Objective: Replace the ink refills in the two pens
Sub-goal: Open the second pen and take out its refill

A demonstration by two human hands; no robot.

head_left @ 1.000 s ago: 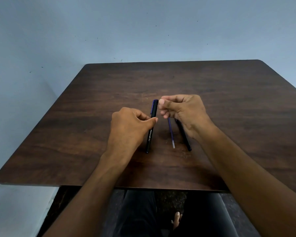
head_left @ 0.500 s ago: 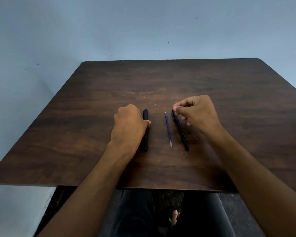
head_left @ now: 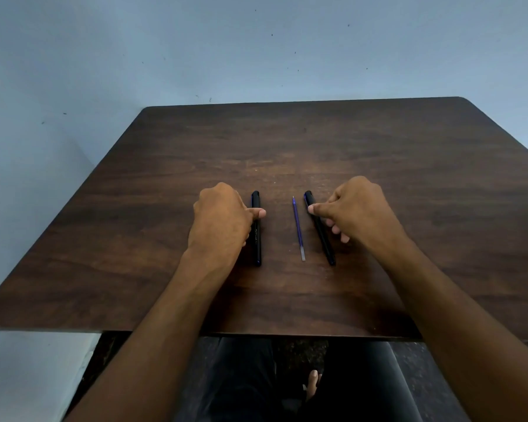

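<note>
Left hand (head_left: pixel 223 217) grips left black plastic pen (head_left: pixel 256 229), right hand (head_left: pixel 358 208) pinches right black pen (head_left: pixel 319 226); both flat on dark wooden desk (head_left: pixel 409 178), thin blue refill (head_left: pixel 298 228) between, likely staged for swap.

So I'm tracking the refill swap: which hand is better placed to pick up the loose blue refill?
Probably the right hand: the thin blue ink refill lies just beside the black pen it grips. The left hand is farther off, gripping the other black pen.

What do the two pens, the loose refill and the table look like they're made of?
Left pen and right pen: probably plastic, smooth black, faint sheen.
Refill: thin, likely plastic tube, blue along most of it with a pale near end.
Table: dark wood-grain top, perhaps laminate; matte.
</note>
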